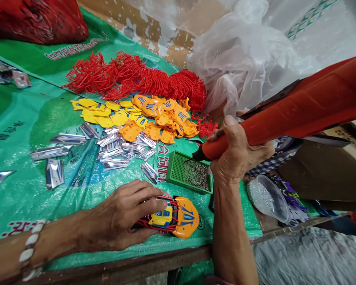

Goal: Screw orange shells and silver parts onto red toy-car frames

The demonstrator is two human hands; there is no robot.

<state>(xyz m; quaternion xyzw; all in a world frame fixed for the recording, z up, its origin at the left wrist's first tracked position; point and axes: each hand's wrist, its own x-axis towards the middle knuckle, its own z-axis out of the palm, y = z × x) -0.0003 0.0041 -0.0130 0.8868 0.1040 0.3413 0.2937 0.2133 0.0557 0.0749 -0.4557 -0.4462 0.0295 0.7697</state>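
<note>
A toy car (186,217) with an orange hood, a yellow roof panel and a red frame rests near the table's front edge. My left hand (127,215) is closed over its rear part, fingers on the frame and roof. My right hand (235,148) is wrapped round a red electric screwdriver (290,107), which slants down to the left. The screwdriver's black tip is over a green tray (172,178), and small screws (197,174) lie heaped in that tray. Whether a screw sits on the bit is too small to tell.
Behind the tray lie orange hoods (166,113), yellow panels (97,113), silver parts (112,150) and red frames (130,75). A clear tub of tiny pieces (267,198) stands at right. Plastic bags (243,51) fill the back right; a red bag (35,19) is back left.
</note>
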